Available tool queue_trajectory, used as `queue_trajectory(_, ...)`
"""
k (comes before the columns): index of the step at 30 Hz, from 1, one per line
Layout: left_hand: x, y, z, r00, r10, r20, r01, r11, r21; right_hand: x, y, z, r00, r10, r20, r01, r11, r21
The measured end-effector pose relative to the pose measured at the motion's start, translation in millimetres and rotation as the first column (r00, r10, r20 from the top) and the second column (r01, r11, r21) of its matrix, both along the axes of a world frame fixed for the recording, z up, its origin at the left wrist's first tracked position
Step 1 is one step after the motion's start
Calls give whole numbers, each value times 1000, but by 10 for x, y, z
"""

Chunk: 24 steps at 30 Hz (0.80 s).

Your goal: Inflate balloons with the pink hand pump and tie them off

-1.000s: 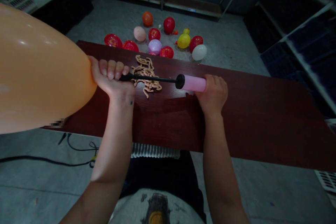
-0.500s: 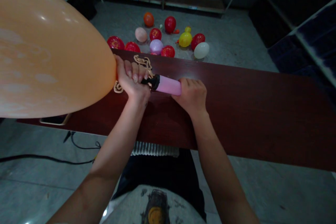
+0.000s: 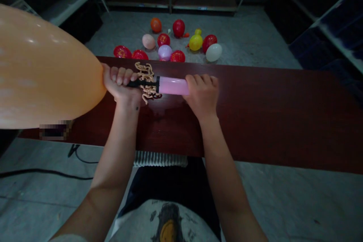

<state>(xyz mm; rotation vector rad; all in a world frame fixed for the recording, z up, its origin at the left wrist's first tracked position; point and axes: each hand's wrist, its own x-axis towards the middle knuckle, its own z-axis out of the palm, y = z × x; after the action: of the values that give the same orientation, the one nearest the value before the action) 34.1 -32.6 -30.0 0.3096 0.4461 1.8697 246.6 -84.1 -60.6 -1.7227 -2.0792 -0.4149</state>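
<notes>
Left hand (image 3: 121, 82) clenches pump's (image 3: 173, 86) black end, against balloon (image 3: 48, 72); neck pinch hidden, can't tell. Right hand (image 3: 202, 93) wraps pink barrel (image 3: 170, 85). I'd keep strokes straight.

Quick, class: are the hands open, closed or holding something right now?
Left hand: closed on the pump's black end, the orange balloon up against the hand.
Right hand: closed around the pump's pink barrel.

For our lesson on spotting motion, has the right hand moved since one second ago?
Yes: leftward, toward the left hand. Against the white balloon on the floor, the right hand has gone from mostly right of it to mostly left.
</notes>
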Motion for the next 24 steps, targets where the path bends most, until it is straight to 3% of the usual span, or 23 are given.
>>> queue_trajectory(4, -60, -57, 119, 984, -22, 176, 13, 999, 50, 198, -10, 1, 991, -125, -47, 127, 991, 49)
queue_trajectory(9, -228, -15, 162, 950, 52, 306, -67, 997, 38, 369, 5, -32, 965, -236, -116, 245, 966, 77)
queue_trajectory(14, -316, 11, 104, 945, 51, 323, -90, 990, 105, 383, 17, -42, 972, -212, -99, 219, 974, 63)
queue_trajectory(20, -222, -23, 141, 950, 109, 294, -121, 992, 23, 346, 1, -24, 975, -219, -24, 219, 975, 17)
queue_trajectory(24, -128, -43, 196, 961, 128, 247, -128, 992, -13, 262, -13, -12, 987, -159, 13, 159, 987, -18)
